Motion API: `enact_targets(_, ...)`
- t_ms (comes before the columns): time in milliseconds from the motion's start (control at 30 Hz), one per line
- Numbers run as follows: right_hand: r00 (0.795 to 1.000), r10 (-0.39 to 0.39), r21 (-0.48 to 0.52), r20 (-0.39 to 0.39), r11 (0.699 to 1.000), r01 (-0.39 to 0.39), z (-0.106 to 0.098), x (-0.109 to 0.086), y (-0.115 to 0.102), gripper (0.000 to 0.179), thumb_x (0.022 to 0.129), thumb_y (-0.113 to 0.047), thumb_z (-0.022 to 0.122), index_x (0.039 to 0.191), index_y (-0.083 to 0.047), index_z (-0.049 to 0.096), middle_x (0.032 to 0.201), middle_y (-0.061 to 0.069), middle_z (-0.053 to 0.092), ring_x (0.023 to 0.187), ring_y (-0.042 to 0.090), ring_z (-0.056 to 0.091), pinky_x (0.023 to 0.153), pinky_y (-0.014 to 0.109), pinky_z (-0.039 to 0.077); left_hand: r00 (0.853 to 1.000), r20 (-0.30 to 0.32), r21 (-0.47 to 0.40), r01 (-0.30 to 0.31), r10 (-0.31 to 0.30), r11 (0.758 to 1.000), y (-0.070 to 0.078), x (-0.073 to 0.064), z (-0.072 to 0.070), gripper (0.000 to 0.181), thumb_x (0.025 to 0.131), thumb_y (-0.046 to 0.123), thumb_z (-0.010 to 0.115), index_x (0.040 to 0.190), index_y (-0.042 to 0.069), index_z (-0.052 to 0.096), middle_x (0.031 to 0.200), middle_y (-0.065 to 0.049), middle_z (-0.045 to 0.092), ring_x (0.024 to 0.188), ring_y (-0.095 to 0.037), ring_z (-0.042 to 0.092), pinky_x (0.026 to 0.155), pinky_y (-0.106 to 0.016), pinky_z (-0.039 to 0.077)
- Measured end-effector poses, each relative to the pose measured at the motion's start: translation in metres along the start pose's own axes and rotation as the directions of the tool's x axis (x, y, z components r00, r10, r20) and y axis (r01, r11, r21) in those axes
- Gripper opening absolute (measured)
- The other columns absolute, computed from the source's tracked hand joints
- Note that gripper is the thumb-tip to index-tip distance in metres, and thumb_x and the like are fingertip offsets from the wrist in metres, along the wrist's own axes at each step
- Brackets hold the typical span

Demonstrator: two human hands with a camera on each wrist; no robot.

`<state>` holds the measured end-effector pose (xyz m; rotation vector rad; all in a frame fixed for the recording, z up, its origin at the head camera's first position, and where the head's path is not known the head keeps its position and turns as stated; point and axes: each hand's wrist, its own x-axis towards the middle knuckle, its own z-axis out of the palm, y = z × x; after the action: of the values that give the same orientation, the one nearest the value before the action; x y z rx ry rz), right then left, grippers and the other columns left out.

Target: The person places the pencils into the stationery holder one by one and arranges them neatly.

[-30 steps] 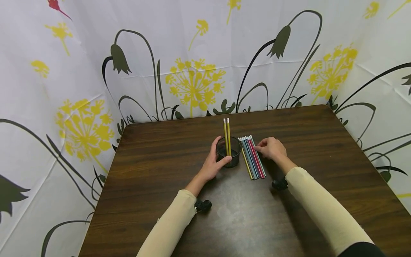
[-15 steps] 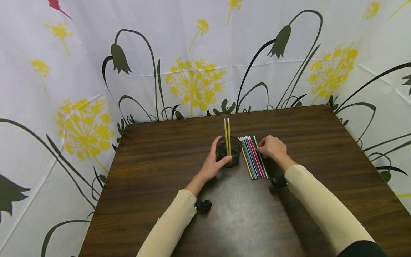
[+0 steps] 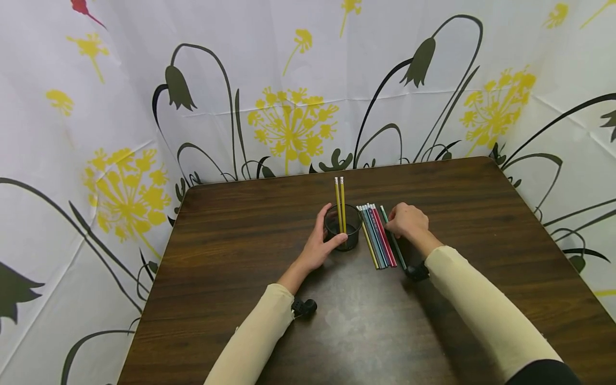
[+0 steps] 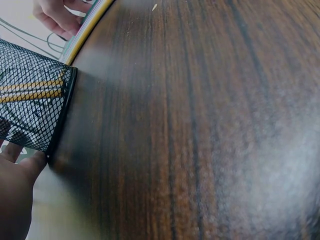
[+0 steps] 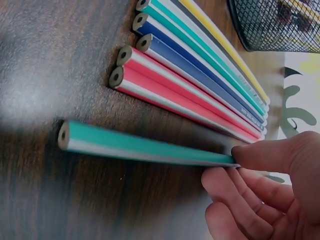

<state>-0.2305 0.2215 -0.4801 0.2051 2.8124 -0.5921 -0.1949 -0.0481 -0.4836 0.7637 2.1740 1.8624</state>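
My left hand [image 3: 320, 248] curls round the side of a black mesh pencil cup [image 3: 355, 238], which stands upright on the table. Two yellow pencils [image 3: 344, 206] stand in the cup, their white eraser ends up. To the right of the cup, my right hand [image 3: 408, 220] pinches a green pencil [image 5: 135, 145] between thumb and fingers near its far end. This pencil lies apart from a row of pencils [image 5: 175, 85] in red, blue, green, grey and yellow. Their unsharpened ends face the near side. In the left wrist view the mesh cup [image 4: 30, 95] shows the yellow pencils through its wall.
The dark wood-grain table [image 3: 231, 278] extends around the hands. Behind it hangs a white cloth [image 3: 308, 64] printed with yellow and grey-green flowers. Small black wrist cameras [image 3: 304, 307] sit on both sleeves.
The right hand has drawn the green pencil away from the row, its near end swinging right and leaving a gap. The left hand and the cup have stayed where they were.
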Motion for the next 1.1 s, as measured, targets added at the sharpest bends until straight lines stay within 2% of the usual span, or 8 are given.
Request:
enact_targets(233,1.0,-0.006,0.099,0.017,0.995,0.004,-0.009,-0.002,0.003,0.02,0.087,-0.027,0.066,0.096,-0.01,0.068,0.066,0.001,0.067,0.06,0.018,0.064,0.059,0.038,0.047,1.0,0.007,-0.019,-0.008,0.008,1.0,-0.001,0.001,0.001,0.08,0.096,0.009,0.062,0.156,0.01,0.01,0.151,-0.028,0.03,0.137,-0.048,0.03,0.107,-0.064,0.026)
enact_targets(467,0.997,-0.029,0.14,-0.075,0.989,0.039,-0.033,-0.009,-0.011,0.023,0.09,-0.028,0.064,0.104,-0.012,0.07,0.068,-0.002,0.069,0.068,0.019,0.064,0.066,0.043,0.045,1.0,0.003,-0.002,0.001,-0.001,1.0,0.0,0.0,0.001,0.079,0.097,0.01,0.062,0.156,0.011,0.009,0.151,-0.027,0.029,0.138,-0.048,0.027,0.108,-0.064,0.024)
enact_targets(600,0.988,-0.059,0.187,-0.141,0.979,0.085,-0.048,-0.014,-0.026,0.023,0.091,-0.03,0.064,0.106,-0.013,0.071,0.079,-0.001,0.071,0.07,0.018,0.065,0.068,0.042,0.045,1.0,0.001,0.006,0.008,-0.008,1.0,0.001,0.001,0.001,0.08,0.097,0.01,0.062,0.156,0.011,0.009,0.152,-0.026,0.029,0.139,-0.047,0.026,0.108,-0.063,0.023)
enact_targets(800,0.957,-0.124,0.273,-0.261,0.942,0.197,-0.07,-0.023,-0.052,0.029,0.092,-0.029,0.064,0.116,-0.013,0.071,0.093,0.003,0.073,0.075,0.017,0.067,0.069,0.039,0.045,1.0,0.009,-0.006,0.009,-0.009,1.0,0.0,0.001,0.0,0.08,0.096,0.01,0.062,0.156,0.01,0.009,0.152,-0.026,0.029,0.139,-0.047,0.027,0.108,-0.064,0.023)
enact_targets(933,0.927,-0.156,0.353,-0.342,0.893,0.28,-0.078,-0.031,-0.068,0.031,0.091,-0.026,0.065,0.117,-0.011,0.071,0.092,0.004,0.073,0.074,0.019,0.068,0.069,0.038,0.045,1.0,0.01,-0.003,0.014,-0.014,1.0,0.001,0.001,0.0,0.08,0.097,0.009,0.061,0.157,0.011,0.008,0.152,-0.026,0.029,0.139,-0.046,0.026,0.108,-0.063,0.023)
enact_targets(1100,0.884,-0.2,0.398,-0.422,0.836,0.379,-0.078,-0.037,-0.084,0.028,0.09,-0.023,0.066,0.113,-0.008,0.07,0.087,0.005,0.072,0.078,0.021,0.067,0.076,0.038,0.045,1.0,0.003,0.0,0.013,-0.013,1.0,0.001,0.001,0.0,0.08,0.096,0.008,0.061,0.156,0.011,0.009,0.152,-0.025,0.029,0.14,-0.045,0.025,0.108,-0.064,0.023)
